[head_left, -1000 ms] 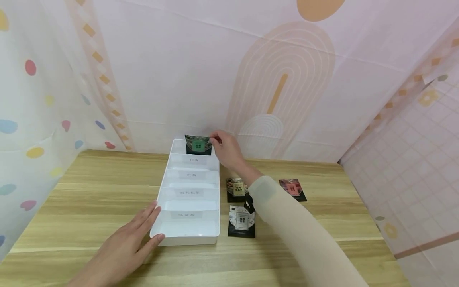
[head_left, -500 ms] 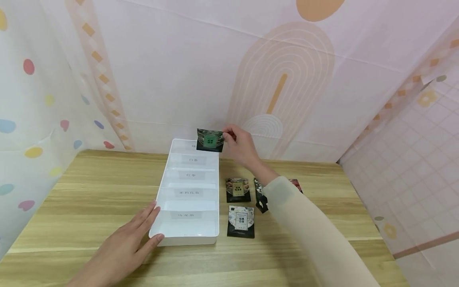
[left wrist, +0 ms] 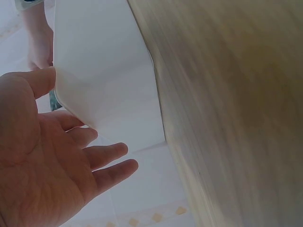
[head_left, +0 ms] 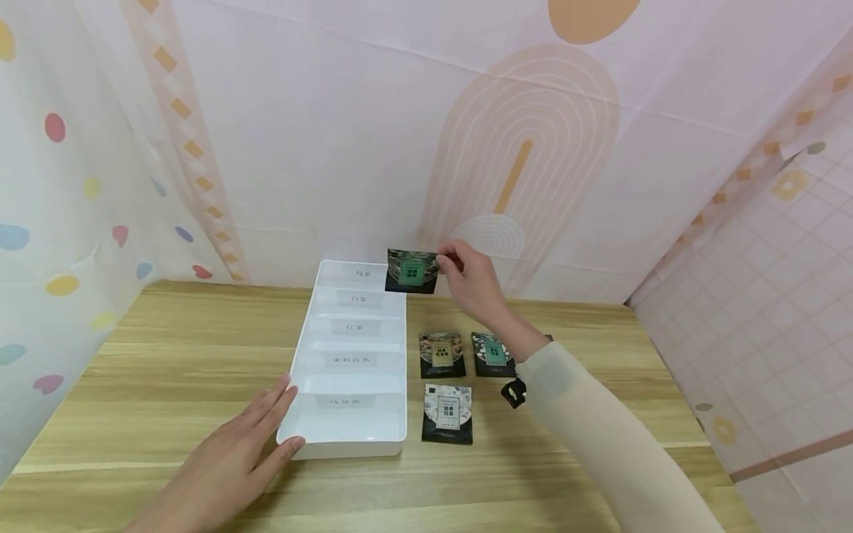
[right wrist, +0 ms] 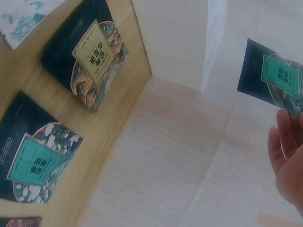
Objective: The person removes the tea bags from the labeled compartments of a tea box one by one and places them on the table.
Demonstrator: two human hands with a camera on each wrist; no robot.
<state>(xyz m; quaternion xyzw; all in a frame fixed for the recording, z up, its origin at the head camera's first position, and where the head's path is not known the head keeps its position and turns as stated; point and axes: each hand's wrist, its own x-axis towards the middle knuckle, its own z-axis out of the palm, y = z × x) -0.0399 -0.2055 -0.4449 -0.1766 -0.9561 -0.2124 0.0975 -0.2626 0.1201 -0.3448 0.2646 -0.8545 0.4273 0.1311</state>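
Observation:
My right hand (head_left: pixel 474 285) pinches a dark tea sachet (head_left: pixel 409 272) with a green label by its upper right corner. The sachet is raised over the far right corner of a white divided box (head_left: pixel 369 448) and overlaps its rim in the head view. My left hand (head_left: pixel 233 451) rests at the box's near left corner, thumb at the front edge and fingers along the side. Its fingers look loose and nearly straight in the left wrist view, with the thumb (left wrist: pixel 45 81) touching the rim. Paper labels with characters mark the box's compartments, which hold no sachets.
Right of the box lie a yellow-labelled sachet (head_left: pixel 442 355), a white-labelled sachet (head_left: pixel 448 414) and a teal-labelled sachet (head_left: pixel 492 354). A red sachet (right wrist: pixel 21 222) shows at the edge of the right wrist view. A patterned cloth (head_left: pixel 320 148) hangs behind the wooden table (head_left: pixel 166 348).
My right hand has drawn the green-labelled sachet rightward from over the farthest compartment to the box's right rim. The teal-labelled sachet has come into sight. The left hand has stayed put.

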